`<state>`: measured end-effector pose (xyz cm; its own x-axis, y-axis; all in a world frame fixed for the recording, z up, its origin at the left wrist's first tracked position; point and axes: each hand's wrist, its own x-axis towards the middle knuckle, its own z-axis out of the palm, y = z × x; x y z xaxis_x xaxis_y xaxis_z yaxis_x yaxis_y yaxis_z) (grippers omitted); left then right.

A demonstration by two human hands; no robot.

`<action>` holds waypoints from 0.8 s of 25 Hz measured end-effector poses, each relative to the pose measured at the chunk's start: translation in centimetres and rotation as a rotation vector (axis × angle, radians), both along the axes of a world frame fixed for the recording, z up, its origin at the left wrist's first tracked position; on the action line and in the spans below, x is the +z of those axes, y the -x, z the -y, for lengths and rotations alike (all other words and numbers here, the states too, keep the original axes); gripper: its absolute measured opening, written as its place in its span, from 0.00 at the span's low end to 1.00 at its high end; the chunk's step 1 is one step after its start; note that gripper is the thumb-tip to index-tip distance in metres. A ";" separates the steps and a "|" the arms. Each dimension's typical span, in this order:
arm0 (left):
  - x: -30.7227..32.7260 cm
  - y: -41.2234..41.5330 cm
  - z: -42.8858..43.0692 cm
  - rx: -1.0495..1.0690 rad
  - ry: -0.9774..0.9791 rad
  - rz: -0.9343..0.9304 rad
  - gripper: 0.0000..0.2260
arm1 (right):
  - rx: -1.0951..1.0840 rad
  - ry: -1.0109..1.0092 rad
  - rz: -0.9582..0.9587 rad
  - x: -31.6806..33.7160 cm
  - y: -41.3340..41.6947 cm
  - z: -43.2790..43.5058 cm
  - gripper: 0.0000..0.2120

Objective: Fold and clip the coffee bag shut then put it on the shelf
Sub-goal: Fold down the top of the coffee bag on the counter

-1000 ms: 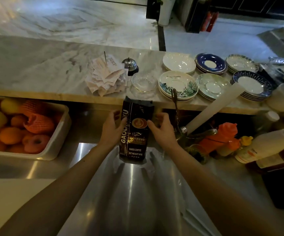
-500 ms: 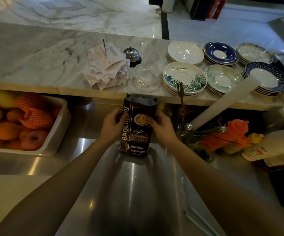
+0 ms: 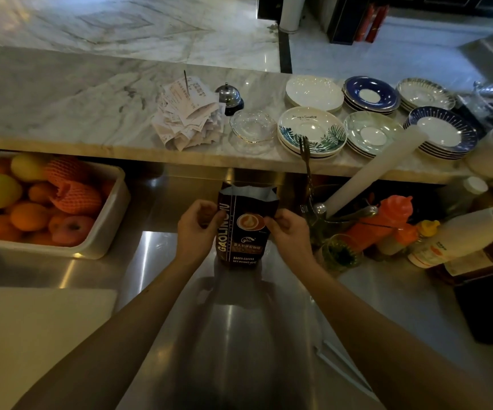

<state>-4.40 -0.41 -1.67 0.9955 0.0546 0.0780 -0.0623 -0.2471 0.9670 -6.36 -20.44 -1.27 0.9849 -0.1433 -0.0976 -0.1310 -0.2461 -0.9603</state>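
A dark brown coffee bag (image 3: 243, 232) stands upright on the steel counter (image 3: 239, 335), its top open so the silver lining shows. My left hand (image 3: 196, 229) pinches the bag's upper left edge. My right hand (image 3: 291, 232) pinches its upper right edge. A white clip-like object (image 3: 342, 369) lies on the steel near my right forearm. No shelf is in view.
A white tub of oranges and apples (image 3: 103, 241) sits at the left. The raised marble ledge (image 3: 61, 113) behind carries receipts (image 3: 189, 113), a bell (image 3: 229, 97) and stacked saucers (image 3: 311, 133). Sauce bottles (image 3: 387, 220) crowd the right. A white cutting board (image 3: 32, 335) lies front left.
Both hands have shifted up from the bag's sides to its top corners, and the bag now rests on the steel. The camera has tilted.
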 end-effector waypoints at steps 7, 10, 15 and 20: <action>1.8 7.1 0.4 -0.065 -0.017 0.015 0.07 | -0.011 -0.031 0.033 2.1 7.3 0.7 0.03; 2.2 10.1 0.5 -0.081 -0.017 0.008 0.05 | -0.015 -0.019 0.048 1.9 10.3 1.1 0.05; 1.6 14.9 0.5 -0.063 0.016 -0.032 0.05 | -0.046 -0.023 0.045 1.3 15.3 1.0 0.03; 1.7 19.0 1.2 -0.047 0.012 -0.024 0.11 | -0.059 -0.067 0.044 1.0 19.0 0.8 0.07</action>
<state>-23.37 -1.57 0.02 0.9985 0.0080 0.0538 -0.0504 -0.2326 0.9713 -25.36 -21.19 -0.28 0.9785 -0.1954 -0.0657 -0.1007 -0.1745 -0.9795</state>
